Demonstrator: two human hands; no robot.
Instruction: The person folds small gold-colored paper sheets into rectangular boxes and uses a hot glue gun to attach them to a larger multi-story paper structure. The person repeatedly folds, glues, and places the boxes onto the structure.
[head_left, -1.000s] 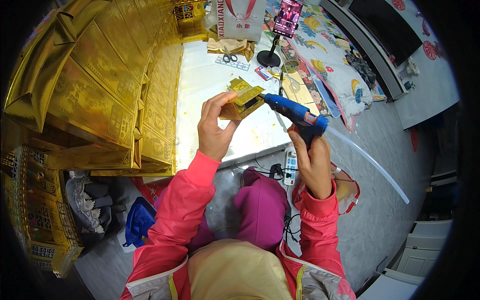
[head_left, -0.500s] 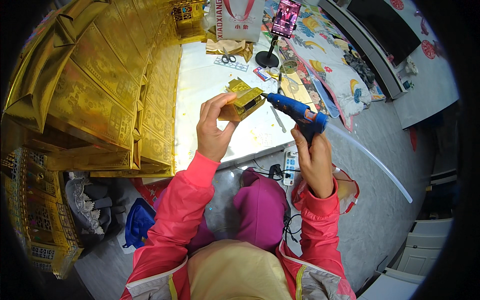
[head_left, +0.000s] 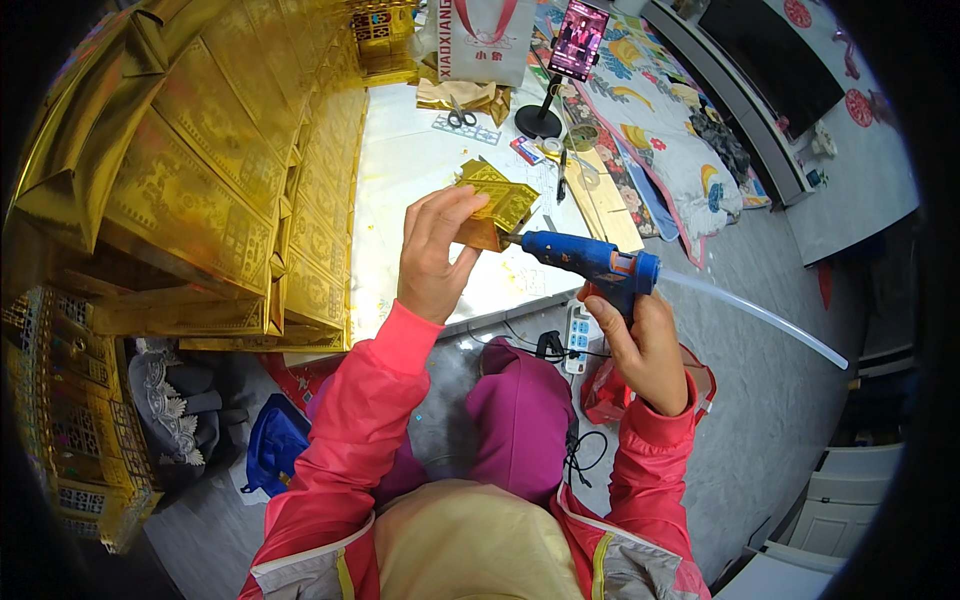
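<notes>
I can see red letters [head_left: 445,50] up the side of the white bag [head_left: 512,62] and red characters [head_left: 488,56] on its front, the phone [head_left: 579,40] showing writing too tiny to read.

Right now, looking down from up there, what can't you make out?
All in the head view:
Part of the gold piece: hidden by the left hand.
Much of the grip of the glue gun: covered by the right hand.
Any glue at the nozzle tip: too small to tell.
The top of the white bag: cut off by the upper edge.
</notes>
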